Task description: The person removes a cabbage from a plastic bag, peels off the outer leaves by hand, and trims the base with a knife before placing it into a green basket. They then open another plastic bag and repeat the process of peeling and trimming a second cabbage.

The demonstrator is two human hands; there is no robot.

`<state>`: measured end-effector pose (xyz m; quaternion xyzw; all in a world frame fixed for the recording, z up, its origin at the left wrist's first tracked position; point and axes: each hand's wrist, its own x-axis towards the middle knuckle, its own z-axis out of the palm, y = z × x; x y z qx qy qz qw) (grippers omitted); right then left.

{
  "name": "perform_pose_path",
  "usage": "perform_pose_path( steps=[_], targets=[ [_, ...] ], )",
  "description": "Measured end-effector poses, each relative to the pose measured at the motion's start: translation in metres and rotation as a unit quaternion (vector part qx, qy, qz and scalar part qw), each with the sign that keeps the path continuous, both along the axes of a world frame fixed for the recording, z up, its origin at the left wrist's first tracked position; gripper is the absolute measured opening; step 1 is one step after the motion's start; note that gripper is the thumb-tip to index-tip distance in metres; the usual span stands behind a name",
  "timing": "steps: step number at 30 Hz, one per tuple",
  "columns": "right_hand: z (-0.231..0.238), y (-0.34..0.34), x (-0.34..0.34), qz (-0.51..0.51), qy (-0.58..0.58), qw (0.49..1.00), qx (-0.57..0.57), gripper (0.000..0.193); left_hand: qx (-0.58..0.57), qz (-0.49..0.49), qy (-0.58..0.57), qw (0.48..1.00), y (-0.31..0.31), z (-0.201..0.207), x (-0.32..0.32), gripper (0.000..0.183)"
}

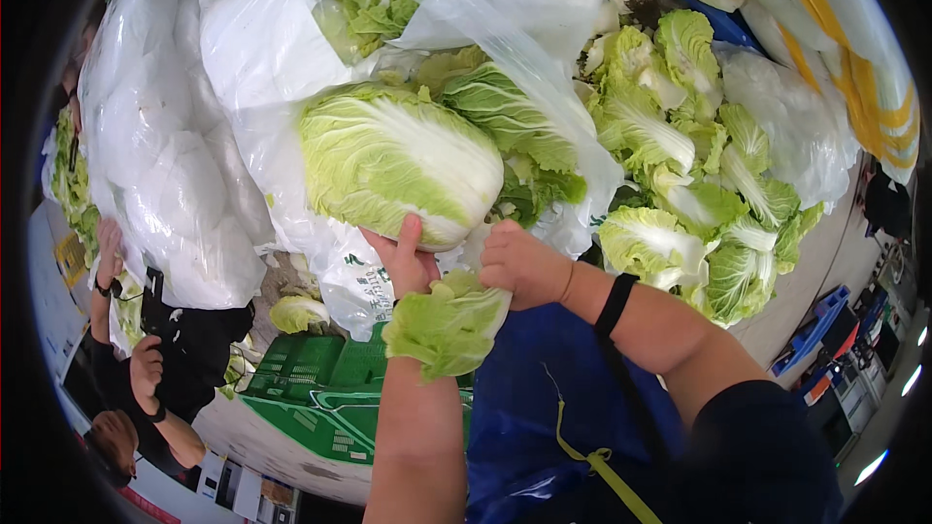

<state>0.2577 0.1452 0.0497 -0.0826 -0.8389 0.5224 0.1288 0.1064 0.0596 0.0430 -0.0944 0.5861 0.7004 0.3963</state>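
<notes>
A large napa cabbage [398,155] lies tilted on white plastic bags, its pale base toward me on the right. My left hand [403,260] holds it from below near the base, with fingertips pressed on the outer leaves. Just right of it, my right hand [524,265] is closed around the white end of a loose cabbage leaf [447,325]. That leaf hangs over my left wrist, its frilly green part toward the left. Behind the cabbage, greener leaves [519,116] show inside a clear plastic bag [485,0].
Many torn-off leaves [680,165] are heaped at the right. Full white bags [165,126] stand at the left, with a green plastic crate [325,383] below them. A blue apron [563,408] covers my front. Another person [146,398] works at the far left.
</notes>
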Motion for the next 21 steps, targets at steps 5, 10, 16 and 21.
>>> perform_pose_path(
  steps=[5, 10, 16, 21],
  targets=[
    [-0.015, -0.019, 0.046, -0.06, -0.208, 0.975, -0.056, 0.023, 0.012, -0.022, 0.036, 0.999, -0.004, -0.008, -0.005, 0.076],
    [0.034, -0.047, 0.121, -0.156, -0.272, 0.933, -0.178, 0.044, 0.055, -0.029, -0.048, 0.997, -0.019, -0.014, -0.026, 0.083],
    [0.024, 0.043, 0.014, -0.369, -0.261, 0.891, -0.039, 0.075, 0.072, -0.036, -0.058, 0.995, -0.026, -0.023, -0.027, 0.083],
    [0.05, 0.046, -0.017, -0.364, -0.17, 0.895, 0.194, 0.068, 0.044, -0.019, -0.03, 0.998, -0.03, -0.006, -0.021, 0.086]
  ],
)
